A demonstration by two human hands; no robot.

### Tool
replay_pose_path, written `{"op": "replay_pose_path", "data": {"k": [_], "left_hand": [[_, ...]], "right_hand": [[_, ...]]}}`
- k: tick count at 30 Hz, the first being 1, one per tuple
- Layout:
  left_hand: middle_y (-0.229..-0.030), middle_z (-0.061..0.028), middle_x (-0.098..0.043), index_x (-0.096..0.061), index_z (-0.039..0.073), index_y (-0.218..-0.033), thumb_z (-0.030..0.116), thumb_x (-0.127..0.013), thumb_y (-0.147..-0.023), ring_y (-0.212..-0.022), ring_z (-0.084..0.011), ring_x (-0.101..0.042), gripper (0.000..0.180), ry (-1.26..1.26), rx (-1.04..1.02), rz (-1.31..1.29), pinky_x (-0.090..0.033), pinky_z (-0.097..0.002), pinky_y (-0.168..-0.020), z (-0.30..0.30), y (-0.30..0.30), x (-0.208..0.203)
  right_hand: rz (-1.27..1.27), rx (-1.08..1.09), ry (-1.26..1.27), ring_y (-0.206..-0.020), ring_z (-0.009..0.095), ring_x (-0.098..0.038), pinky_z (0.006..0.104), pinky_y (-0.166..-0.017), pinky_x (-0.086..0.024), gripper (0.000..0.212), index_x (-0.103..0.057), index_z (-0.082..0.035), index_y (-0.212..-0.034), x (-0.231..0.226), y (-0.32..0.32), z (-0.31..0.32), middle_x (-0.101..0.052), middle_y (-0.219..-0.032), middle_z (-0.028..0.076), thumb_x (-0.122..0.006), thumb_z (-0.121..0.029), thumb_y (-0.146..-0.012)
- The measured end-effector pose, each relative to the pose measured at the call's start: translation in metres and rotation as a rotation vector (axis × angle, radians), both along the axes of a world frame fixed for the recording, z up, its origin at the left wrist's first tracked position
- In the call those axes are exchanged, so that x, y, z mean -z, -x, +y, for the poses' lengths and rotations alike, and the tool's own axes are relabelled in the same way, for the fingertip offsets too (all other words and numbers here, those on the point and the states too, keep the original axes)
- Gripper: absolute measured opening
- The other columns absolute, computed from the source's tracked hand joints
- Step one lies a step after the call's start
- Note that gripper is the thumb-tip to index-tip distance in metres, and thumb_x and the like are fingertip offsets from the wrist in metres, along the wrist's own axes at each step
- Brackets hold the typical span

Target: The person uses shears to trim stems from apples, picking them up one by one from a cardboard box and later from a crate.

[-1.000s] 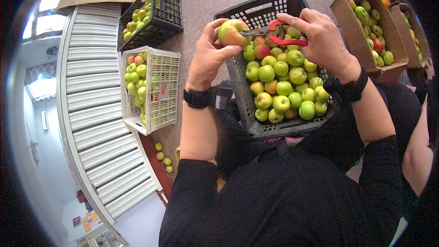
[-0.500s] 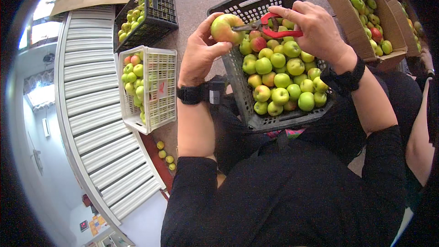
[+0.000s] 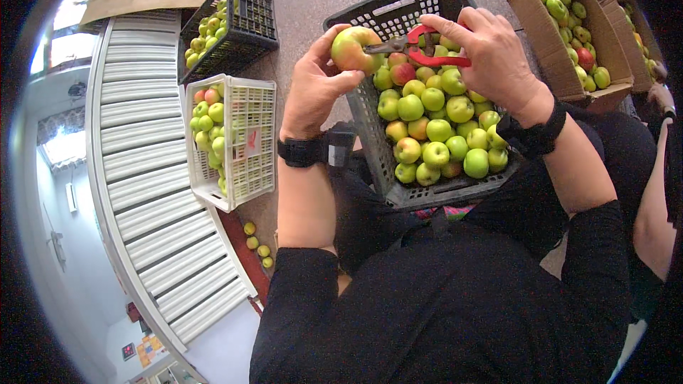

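Between the fingers and thumb of my left hand (image 3: 313,92) is a large green apple with a reddish blush (image 3: 352,50). My right hand (image 3: 498,60) grips red-handled pruning shears (image 3: 414,48), their blades pointing left. The blade tips meet the apple's right side, at its stem hollow; whether a stem is between them I cannot make out. Below both hands stands a black plastic crate (image 3: 370,135) filled with green and slightly red apples (image 3: 438,130).
To the left, a white crate (image 3: 250,135) and a black crate (image 3: 249,28) hold apples beside a white slatted roller conveyor (image 3: 149,142). Several apples (image 3: 252,242) lie on the floor. Cardboard boxes of apples (image 3: 548,64) stand at the right, near another person's arm (image 3: 654,199).
The shears' handles look spread a little differently, and my right-hand fingers have shifted on them. The apple stays in my left hand, and the whole view has moved slightly.
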State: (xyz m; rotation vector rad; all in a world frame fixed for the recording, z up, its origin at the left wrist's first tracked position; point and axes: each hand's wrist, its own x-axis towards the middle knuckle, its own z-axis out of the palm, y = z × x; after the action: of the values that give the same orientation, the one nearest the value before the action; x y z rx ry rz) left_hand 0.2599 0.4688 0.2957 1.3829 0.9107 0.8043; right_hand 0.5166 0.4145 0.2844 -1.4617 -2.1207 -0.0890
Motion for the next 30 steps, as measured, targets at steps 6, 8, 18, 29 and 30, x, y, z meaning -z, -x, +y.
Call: {"op": "replay_pose_path", "data": {"k": [6, 8, 18, 29, 30], "left_hand": [[-0.117, -0.0091, -0.055, -0.041, -0.001, -0.13, -0.005, -0.066, -0.066, -0.103, -0.0155, -0.056, 0.07, 0.087, 0.146, 0.044, -0.045, -0.0285, -0.091, -0.001, 0.0, -0.008], [-0.116, -0.0088, -0.056, -0.041, 0.0, -0.131, -0.005, -0.067, -0.066, -0.099, -0.0136, -0.057, 0.07, 0.094, 0.184, 0.018, -0.047, -0.0263, -0.087, -0.002, 0.0, -0.007], [-0.117, -0.0099, -0.055, -0.041, -0.001, -0.13, -0.006, -0.066, -0.066, -0.103, -0.0157, -0.056, 0.069, 0.123, 0.22, 0.001, -0.045, -0.0283, -0.091, -0.003, -0.001, -0.007], [-0.115, -0.0097, -0.053, -0.039, 0.005, -0.125, -0.009, -0.068, -0.064, -0.108, -0.0201, -0.053, 0.069, 0.054, 0.018, -0.084, -0.044, -0.0329, -0.095, -0.003, -0.012, -0.004], [-0.115, -0.0097, -0.053, -0.039, 0.005, -0.125, -0.009, -0.068, -0.064, -0.108, -0.0201, -0.053, 0.069, 0.048, 0.021, -0.087, -0.044, -0.0329, -0.095, -0.004, -0.014, -0.005]], "right_hand": [[-0.053, -0.076, -0.136, -0.082, 0.024, -0.053, 0.0361, -0.07, -0.042, 0.06, -0.059, -0.025, -0.117, 0.001, -0.015, 0.01, -0.051, -0.08, 0.003, -0.062, -0.003, -0.062], [-0.047, -0.114, -0.164, -0.082, 0.023, -0.053, 0.0356, -0.071, -0.042, 0.059, -0.059, -0.027, -0.117, 0.004, -0.018, 0.012, -0.052, -0.081, 0.002, -0.061, -0.002, -0.063], [-0.025, -0.184, -0.196, -0.074, 0.023, -0.054, 0.0356, -0.067, -0.044, 0.052, -0.063, -0.021, -0.111, 0.005, -0.024, 0.02, -0.05, -0.073, 0.003, -0.071, -0.013, -0.06], [0.145, -0.054, 0.026, -0.074, 0.028, -0.054, 0.0387, -0.067, -0.044, 0.052, -0.06, -0.018, -0.115, 0.009, -0.011, 0.012, -0.051, -0.073, 0.008, -0.062, -0.001, -0.066], [0.141, -0.051, 0.02, -0.074, 0.028, -0.054, 0.0387, -0.067, -0.044, 0.052, -0.06, -0.018, -0.115, 0.009, -0.011, 0.011, -0.051, -0.073, 0.008, -0.062, -0.001, -0.066]]}}
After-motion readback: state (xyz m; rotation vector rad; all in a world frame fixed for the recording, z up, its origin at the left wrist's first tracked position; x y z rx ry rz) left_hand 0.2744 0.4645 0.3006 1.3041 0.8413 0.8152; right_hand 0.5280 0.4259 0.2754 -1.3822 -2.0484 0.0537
